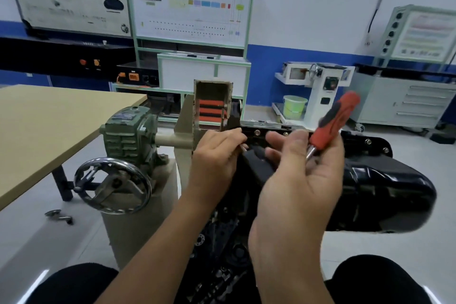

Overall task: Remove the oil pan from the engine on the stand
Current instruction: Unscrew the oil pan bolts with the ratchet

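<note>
Your right hand (299,180) is nearest, palm toward you, fingers curled round a red-handled driver (333,123) — its handle points up and to the right, its metal shaft down into your palm. Just left of it, your left hand (217,153) is at the flange of the black oil pan (385,192), fingertips pinched together; what they hold is hidden. That pan sits on the engine on the stand (187,128), right of the handwheel (112,186) and green gearbox (128,131) — bolts (368,141) show along its far edge.
</note>
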### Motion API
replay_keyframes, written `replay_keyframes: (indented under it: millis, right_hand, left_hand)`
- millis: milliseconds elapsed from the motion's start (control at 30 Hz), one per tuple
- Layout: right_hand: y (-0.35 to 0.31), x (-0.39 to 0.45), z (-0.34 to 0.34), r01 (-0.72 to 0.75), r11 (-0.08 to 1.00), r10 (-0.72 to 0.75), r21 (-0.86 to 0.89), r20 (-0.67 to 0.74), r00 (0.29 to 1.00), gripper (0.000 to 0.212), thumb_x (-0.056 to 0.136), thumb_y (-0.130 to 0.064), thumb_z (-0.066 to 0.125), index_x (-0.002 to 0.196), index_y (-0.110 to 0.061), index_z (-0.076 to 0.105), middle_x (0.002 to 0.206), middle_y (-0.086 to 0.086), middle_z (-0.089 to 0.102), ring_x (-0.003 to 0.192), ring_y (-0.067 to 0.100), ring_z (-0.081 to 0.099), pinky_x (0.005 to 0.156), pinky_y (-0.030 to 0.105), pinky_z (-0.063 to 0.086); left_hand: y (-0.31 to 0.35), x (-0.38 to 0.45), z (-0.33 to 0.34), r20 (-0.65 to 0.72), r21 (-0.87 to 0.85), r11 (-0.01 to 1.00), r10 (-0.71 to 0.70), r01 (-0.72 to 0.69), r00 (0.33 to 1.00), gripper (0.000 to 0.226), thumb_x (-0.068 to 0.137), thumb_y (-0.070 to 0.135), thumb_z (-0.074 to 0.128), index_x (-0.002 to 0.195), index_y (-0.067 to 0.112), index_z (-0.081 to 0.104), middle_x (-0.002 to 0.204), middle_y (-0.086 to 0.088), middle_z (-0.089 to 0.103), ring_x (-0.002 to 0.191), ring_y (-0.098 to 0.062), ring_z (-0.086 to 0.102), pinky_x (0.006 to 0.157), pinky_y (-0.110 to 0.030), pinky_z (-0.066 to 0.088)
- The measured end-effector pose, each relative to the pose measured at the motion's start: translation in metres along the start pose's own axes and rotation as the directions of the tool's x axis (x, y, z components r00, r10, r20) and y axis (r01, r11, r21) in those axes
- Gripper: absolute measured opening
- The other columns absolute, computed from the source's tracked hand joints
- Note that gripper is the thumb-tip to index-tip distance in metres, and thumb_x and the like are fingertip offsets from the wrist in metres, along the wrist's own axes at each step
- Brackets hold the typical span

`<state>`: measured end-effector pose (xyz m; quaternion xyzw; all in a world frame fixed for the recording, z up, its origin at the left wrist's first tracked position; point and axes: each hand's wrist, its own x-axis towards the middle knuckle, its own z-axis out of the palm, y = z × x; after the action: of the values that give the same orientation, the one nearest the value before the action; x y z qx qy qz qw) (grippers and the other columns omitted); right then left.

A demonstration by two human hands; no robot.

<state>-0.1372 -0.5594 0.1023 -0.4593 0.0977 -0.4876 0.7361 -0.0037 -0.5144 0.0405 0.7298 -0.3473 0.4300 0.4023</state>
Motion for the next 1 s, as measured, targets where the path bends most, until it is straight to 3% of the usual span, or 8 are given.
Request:
replay_keyframes:
  millis: [133, 367, 533, 667, 767, 867, 933, 1000]
  right_hand:
    - [-0.004, -0.011, -0.014, -0.341, 0.94, 0.341, -0.012, -0.008, 0.94, 0.01, 0.092, -0.04, 0.075, 0.094, -0.032, 0.07, 0.088, 0.002, 0.075, 0.07, 0.022, 0.076, 0.053, 0.043, 0.06]
    - [-0.023, -0.018, -0.018, -0.851, 0.484, 0.792, 0.204, 0.312, 0.525, 0.042, 0.065, -0.013, 0.073, 0.1, 0.01, 0.068, 0.072, 0.025, 0.068, 0.036, 0.018, 0.057, 0.035, 0.027, 0.05]
    - [-0.011, -0.026, -0.024, -0.753, 0.653, 0.712, 0.086, 0.272, 0.648, 0.028, 0.087, -0.004, 0.069, 0.113, -0.01, 0.06, 0.07, 0.03, 0.066, 0.032, 0.02, 0.045, 0.032, 0.018, 0.032]
    - [0.005, -0.027, -0.025, -0.633, 0.773, 0.629, -0.034, 0.167, 0.759, 0.028, 0.083, -0.006, 0.078, 0.089, -0.025, 0.058, 0.065, 0.028, 0.066, 0.031, 0.019, 0.038, 0.037, 0.017, 0.029]
    - [0.009, -0.022, -0.027, -0.355, 0.86, 0.435, -0.367, 0.16, 0.886, 0.032, 0.063, -0.031, 0.079, 0.086, -0.037, 0.057, 0.062, 0.014, 0.069, 0.04, 0.026, 0.05, 0.044, 0.03, 0.041]
    - [0.008, -0.017, -0.033, -0.112, 0.774, 0.293, -0.623, 0.196, 0.936, 0.034, 0.065, -0.036, 0.078, 0.088, -0.045, 0.054, 0.06, -0.008, 0.068, 0.046, 0.012, 0.061, 0.044, 0.024, 0.046]
    - [0.005, -0.02, -0.032, -0.194, 0.787, 0.342, -0.585, 0.153, 0.927, 0.031, 0.071, -0.041, 0.078, 0.089, -0.047, 0.054, 0.06, 0.0, 0.069, 0.044, 0.018, 0.06, 0.046, 0.032, 0.047]
    - [-0.001, -0.023, -0.029, -0.561, 0.796, 0.595, -0.226, 0.12, 0.795, 0.014, 0.087, -0.035, 0.072, 0.089, -0.039, 0.059, 0.06, 0.015, 0.065, 0.035, 0.025, 0.049, 0.041, 0.028, 0.04]
  left_hand:
    - [0.004, -0.001, 0.001, -0.068, -0.023, 1.0, 0.012, -0.013, 0.998, 0.021, 0.081, -0.01, 0.079, 0.102, -0.008, 0.077, 0.105, -0.02, 0.076, 0.097, -0.034, 0.074, 0.083, -0.049, 0.061]
    - [0.004, 0.005, -0.006, -0.004, -0.022, 1.0, -0.001, 0.001, 1.0, 0.025, 0.078, -0.002, 0.087, 0.102, -0.004, 0.079, 0.106, -0.017, 0.077, 0.097, -0.031, 0.075, 0.087, -0.042, 0.06]
    - [0.003, 0.015, -0.027, 0.208, -0.182, 0.928, -0.286, 0.324, 0.935, 0.04, 0.077, -0.015, 0.066, 0.099, 0.016, 0.079, 0.104, 0.002, 0.077, 0.098, -0.009, 0.071, 0.09, -0.028, 0.059]
    - [0.014, 0.016, -0.028, 0.202, -0.332, 0.664, -0.644, 0.67, 0.738, 0.024, 0.086, -0.005, 0.061, 0.081, 0.017, 0.07, 0.07, -0.005, 0.073, 0.061, -0.016, 0.068, 0.056, -0.033, 0.057]
    - [0.029, 0.016, -0.021, 0.34, -0.434, 0.446, -0.724, 0.783, 0.6, 0.017, 0.087, 0.012, 0.079, 0.091, 0.008, 0.063, 0.069, -0.018, 0.071, 0.058, -0.022, 0.064, 0.054, -0.036, 0.056]
    - [0.035, 0.017, -0.016, 0.404, -0.541, 0.256, -0.757, 0.801, 0.514, 0.022, 0.086, 0.004, 0.079, 0.093, 0.009, 0.059, 0.058, -0.004, 0.069, 0.053, -0.012, 0.065, 0.05, -0.024, 0.053]
    - [0.038, 0.019, -0.015, 0.471, -0.589, 0.118, -0.753, 0.799, 0.459, 0.02, 0.089, -0.001, 0.073, 0.092, 0.009, 0.057, 0.056, -0.003, 0.066, 0.049, -0.011, 0.063, 0.047, -0.022, 0.052]
    - [0.04, 0.02, -0.015, 0.537, -0.6, 0.004, -0.74, 0.8, 0.406, 0.021, 0.093, -0.001, 0.069, 0.086, 0.011, 0.054, 0.055, -0.007, 0.064, 0.042, -0.012, 0.057, 0.043, -0.019, 0.047]
